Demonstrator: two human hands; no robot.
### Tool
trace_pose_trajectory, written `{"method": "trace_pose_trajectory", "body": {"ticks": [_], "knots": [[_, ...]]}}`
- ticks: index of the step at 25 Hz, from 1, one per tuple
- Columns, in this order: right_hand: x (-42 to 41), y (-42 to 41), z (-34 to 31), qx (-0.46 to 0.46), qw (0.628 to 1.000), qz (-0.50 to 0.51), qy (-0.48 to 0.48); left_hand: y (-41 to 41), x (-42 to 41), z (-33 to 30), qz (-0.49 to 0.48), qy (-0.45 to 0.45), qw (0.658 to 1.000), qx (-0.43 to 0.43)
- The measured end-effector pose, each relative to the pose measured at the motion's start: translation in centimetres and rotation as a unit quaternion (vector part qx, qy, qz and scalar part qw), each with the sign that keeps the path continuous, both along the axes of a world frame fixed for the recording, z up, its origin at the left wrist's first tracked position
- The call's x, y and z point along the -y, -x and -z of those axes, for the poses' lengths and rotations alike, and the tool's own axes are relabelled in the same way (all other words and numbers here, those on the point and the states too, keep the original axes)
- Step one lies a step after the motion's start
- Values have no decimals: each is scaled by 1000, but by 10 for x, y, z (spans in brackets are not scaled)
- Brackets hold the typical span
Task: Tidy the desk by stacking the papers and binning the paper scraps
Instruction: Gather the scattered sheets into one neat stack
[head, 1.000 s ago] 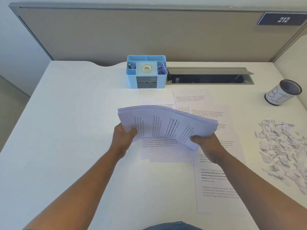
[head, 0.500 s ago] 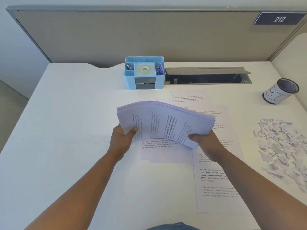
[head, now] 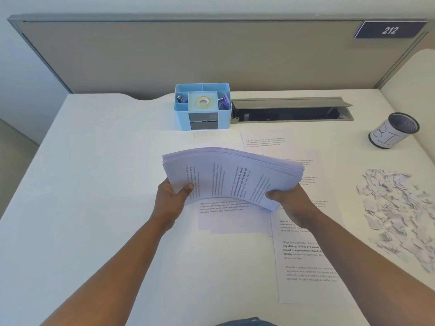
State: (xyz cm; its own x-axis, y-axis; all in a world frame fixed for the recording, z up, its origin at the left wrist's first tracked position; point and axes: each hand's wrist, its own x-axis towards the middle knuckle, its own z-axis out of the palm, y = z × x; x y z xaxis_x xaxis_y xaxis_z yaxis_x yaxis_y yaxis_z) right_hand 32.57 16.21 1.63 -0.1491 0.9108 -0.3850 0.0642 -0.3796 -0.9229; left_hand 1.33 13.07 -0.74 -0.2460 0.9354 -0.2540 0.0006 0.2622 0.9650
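Note:
A thick stack of printed papers (head: 231,175) is held above the middle of the white desk (head: 94,184), bowed upward in the centre. My left hand (head: 173,200) grips its near left corner, thumb on top. My right hand (head: 290,203) grips its near right corner. Several loose printed sheets (head: 303,260) lie flat on the desk beneath and to the right of the stack. A heap of torn paper scraps (head: 397,212) covers the desk at the right. A small mesh cup labelled as the bin (head: 394,134) stands at the far right.
A light blue desk organiser (head: 203,107) with a tape roll and clips stands at the back centre. An open grey cable tray (head: 292,110) is set into the desk beside it. A beige partition (head: 188,55) closes off the back.
Both hands keep their hold on the stack, which stays at about the same place above the desk. The head view has shifted slightly; nothing on the desk moved.

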Motion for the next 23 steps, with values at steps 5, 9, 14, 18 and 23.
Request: {"method": "trace_pose_trajectory", "body": {"ticks": [5, 9, 14, 18, 23], "knots": [[4, 2, 4, -4, 1000, -4, 5, 3, 2, 6, 16, 20, 1000, -2], [1, 0, -1, -7, 1000, -11, 0, 6, 0, 0, 29, 24, 999, -14], [7, -22, -21, -10, 997, -70, 16, 12, -13, -22, 99, 14, 994, -35], [21, -41, -20, 0, 997, -68, 47, 10, -27, -30, 184, 31, 982, -19], [39, -73, -14, -37, 995, 36, 87, -16, -39, -24, 150, 80, 983, 71]]}}
